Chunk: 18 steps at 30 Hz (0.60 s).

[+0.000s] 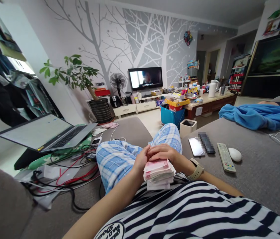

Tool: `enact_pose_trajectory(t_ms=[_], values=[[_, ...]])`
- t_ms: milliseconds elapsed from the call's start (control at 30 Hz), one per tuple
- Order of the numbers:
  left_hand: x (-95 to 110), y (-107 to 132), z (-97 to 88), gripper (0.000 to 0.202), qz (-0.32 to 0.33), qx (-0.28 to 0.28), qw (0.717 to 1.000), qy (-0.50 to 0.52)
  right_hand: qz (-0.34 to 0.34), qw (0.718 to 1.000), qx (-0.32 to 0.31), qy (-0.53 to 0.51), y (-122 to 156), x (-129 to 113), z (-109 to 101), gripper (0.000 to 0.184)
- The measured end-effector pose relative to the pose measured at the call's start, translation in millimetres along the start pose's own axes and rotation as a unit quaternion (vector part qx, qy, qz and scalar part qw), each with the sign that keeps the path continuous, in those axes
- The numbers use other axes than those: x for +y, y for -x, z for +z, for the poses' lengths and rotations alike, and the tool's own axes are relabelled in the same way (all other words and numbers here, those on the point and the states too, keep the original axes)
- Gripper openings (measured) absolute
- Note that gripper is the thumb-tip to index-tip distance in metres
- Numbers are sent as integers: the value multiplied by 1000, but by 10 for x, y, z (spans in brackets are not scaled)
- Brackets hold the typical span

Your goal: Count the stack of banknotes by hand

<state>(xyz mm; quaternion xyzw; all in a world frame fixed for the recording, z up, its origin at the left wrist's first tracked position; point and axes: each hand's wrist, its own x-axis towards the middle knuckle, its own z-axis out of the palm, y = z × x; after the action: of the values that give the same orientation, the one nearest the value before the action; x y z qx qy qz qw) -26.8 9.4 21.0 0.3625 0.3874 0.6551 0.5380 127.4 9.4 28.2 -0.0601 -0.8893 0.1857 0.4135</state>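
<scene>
A thick stack of pinkish-red banknotes (pixel 159 176) sits against my striped shirt, low in my lap. Along its left side, my left hand (pixel 141 161) is closed on the stack, the thumb raised at its far edge. My right hand (pixel 163 152) comes from the other side, with its fingers bent across the far end of the notes and meeting the left hand. Both hands' fingertips are partly hidden. A pale-strapped watch (pixel 196 169) is on my right wrist. Under the hands are my crossed legs in blue checked trousers (pixel 117 159).
An open laptop (pixel 62 134) and tangled cables (pixel 72 179) lie left on the grey sofa. To the right are a phone (pixel 196 146), a remote control (pixel 226 157), a white mouse (pixel 235 154) and a blue blanket (pixel 259 114), with part of another person beyond. A cluttered table (pixel 211 99) stands ahead.
</scene>
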Motion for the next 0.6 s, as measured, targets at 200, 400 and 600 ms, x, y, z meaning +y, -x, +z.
enact_pose_trajectory(t_ms=[200,400,600], values=[[63,216,-54,45,-144,-173,974,14,-15,998,38,38,121,-18,40,25],[146,358,-102,63,-122,-228,965,-48,-13,997,71,33,142,-73,-13,30],[91,350,-292,57,-59,-260,944,-194,36,981,189,7,179,7,14,30]])
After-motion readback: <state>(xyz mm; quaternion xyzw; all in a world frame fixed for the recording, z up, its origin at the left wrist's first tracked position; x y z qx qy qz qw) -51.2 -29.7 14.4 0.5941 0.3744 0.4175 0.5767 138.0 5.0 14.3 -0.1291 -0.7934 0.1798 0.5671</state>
